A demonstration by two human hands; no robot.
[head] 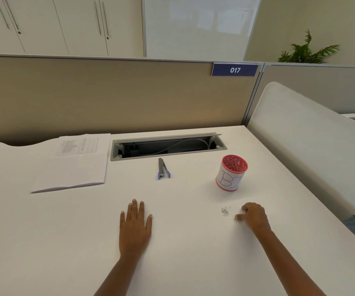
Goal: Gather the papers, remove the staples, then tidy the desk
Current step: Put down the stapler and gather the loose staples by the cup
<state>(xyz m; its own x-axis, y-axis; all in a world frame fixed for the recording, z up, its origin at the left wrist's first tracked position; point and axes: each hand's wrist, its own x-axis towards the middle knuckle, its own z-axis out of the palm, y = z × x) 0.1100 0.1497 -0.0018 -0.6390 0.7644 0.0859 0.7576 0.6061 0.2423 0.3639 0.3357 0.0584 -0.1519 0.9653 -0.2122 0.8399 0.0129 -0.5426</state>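
Nearest us, our left hand lies flat on the white counter, fingers straight, holding nothing. Our right hand rests just beside a small heap of loose staples, its fingers curled and blurred; we cannot tell whether they pinch anything. Farther back stand the red cup marked "BI", the grey-and-blue staple tool and, leftward, the stacked papers.

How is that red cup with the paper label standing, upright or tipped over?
Upright. The red cup rests on its base on the white desk, open mouth facing up, label wrapped round its side.
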